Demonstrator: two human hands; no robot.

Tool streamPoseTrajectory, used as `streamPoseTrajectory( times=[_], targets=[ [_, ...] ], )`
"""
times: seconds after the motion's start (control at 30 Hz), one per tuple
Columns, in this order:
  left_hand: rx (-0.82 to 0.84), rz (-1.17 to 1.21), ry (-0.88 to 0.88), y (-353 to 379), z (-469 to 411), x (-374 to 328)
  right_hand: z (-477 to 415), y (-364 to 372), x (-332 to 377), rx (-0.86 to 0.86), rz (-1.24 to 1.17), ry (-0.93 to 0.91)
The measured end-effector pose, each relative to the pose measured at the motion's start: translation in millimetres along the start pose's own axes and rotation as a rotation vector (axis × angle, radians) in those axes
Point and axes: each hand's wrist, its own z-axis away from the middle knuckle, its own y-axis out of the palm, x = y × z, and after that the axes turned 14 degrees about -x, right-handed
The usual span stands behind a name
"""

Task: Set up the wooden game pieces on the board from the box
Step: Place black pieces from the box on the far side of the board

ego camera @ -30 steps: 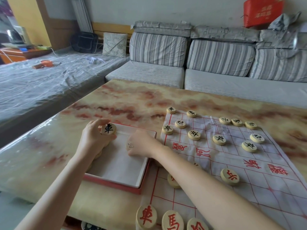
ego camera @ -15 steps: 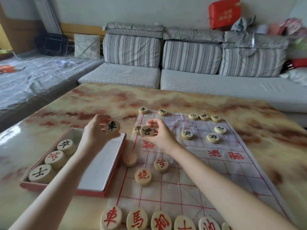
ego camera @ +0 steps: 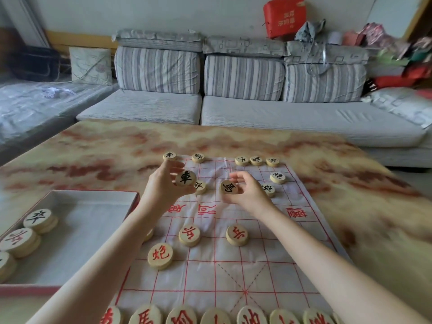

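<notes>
- Head view: the left hand (ego camera: 163,190) pinches the black chariot piece (ego camera: 185,178) between thumb and fingers, raised over the far-left part of the cloth board (ego camera: 233,274).
- The right hand (ego camera: 247,192) grips the black horse piece (ego camera: 229,187) beside it, above the far half.
- The box (ego camera: 88,232) lies left of the board, holding spare pieces (ego camera: 41,219); the nearest is cropped.
- The near red row (ego camera: 182,316) is cut off by the bottom edge.
</notes>
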Motion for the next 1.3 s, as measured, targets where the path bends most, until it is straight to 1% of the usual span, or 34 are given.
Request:
streamPoseTrajectory(
  times=[0.23,0.4,0.5,0.67,0.8,0.9,1.0,1.3],
  targets=[
    [0.05,0.002,0.021,39.3,2.4,-16.4,-7.0,-53.6,-25.2,-0.078,0.023,0.073],
    [0.106,0.033,0.021,66.4,6.0,-25.6,-12.5,-90.0,-48.2,-0.167,0.035,0.083],
    [0.129,0.05,0.017,76.5,7.6,-27.1,-16.1,-100.2,-53.5,-0.207,0.019,0.085],
    [0.14,0.077,0.034,86.6,10.0,-29.9,-17.7,-103.1,-50.2,-0.195,-0.022,0.079],
    [0.148,0.09,0.038,91.1,10.3,-31.5,-19.0,-103.4,-56.1,-0.208,0.006,0.078],
    [0.132,0.079,0.028,86.7,1.3,-27.5,-21.0,-97.7,-55.8,-0.191,0.054,0.084],
    [0.079,0.036,0.005,76.3,-17.3,-15.0,-26.2,-80.1,-46.7,-0.147,0.057,0.07],
    [-0.055,-0.022,-0.077,43.7,-74.9,38.8,-67.1,7.3,-12.9,-0.005,0.072,-0.045]
  ],
)
